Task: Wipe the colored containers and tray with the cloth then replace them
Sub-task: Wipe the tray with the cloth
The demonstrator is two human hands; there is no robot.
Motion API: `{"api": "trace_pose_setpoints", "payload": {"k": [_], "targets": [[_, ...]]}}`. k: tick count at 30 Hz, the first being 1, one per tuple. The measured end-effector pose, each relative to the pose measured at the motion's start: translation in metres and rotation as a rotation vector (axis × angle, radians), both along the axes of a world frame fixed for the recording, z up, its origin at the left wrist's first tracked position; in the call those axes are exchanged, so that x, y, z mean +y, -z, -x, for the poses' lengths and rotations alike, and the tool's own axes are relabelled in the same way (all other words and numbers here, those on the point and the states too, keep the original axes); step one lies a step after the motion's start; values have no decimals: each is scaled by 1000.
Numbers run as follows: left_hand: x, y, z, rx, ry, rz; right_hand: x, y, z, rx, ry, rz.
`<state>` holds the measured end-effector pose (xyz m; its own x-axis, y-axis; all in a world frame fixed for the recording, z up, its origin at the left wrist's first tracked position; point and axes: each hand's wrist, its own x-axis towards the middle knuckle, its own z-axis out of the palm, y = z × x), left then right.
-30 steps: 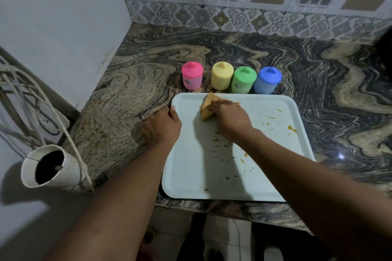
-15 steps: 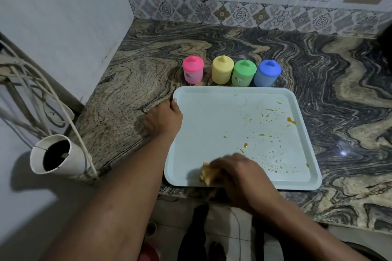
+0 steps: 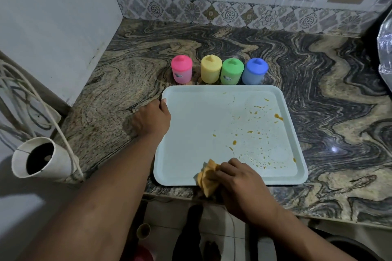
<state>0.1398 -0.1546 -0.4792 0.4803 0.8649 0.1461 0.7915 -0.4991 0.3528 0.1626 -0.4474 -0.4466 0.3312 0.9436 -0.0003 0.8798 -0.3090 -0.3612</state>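
Right grip (image 3: 239,184) clutches the orange cloth (image 3: 206,178) on the near rim of the stained tray (image 3: 191,133); left grip (image 3: 152,121) grasps the tray's left edge. Four containers (image 3: 231,71) stand behind.

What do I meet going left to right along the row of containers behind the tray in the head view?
pink container → yellow container → green container → blue container

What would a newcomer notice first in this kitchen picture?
Probably the bright row on the marbled counter: pink container, yellow container, green container, blue container. In front lies the pale tray, orange-spattered on its right; the right hand grips an orange cloth at its near edge.
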Motion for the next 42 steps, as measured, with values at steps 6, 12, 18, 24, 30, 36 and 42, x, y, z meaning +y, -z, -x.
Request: {"api": "trace_pose_setpoints", "payload": {"k": [6, 12, 18, 24, 30, 36, 42], "targets": [[-1, 1, -2, 24, -13, -13, 11, -31, -39, 193, 243, -126], [-2, 1, -3, 48, -26, -26, 111, -44, -137, 16, 418, -157], [-4, 1, -3, 28, -40, -33, 105, 7, -88, -126, 278, 40], [-6, 1, -5, 39, -47, -38, 6, 12, -6, -5, 98, -52], [-5, 5, -8, 62, -1, -61, -16, -26, -33, 282, 192, -3], [-4, 8, -7, 69, 5, -40, 62, -42, -132, 64, 428, -104], [-5, 4, -9, 120, -14, -19, 78, -5, -124, -28, 343, 91]]}}
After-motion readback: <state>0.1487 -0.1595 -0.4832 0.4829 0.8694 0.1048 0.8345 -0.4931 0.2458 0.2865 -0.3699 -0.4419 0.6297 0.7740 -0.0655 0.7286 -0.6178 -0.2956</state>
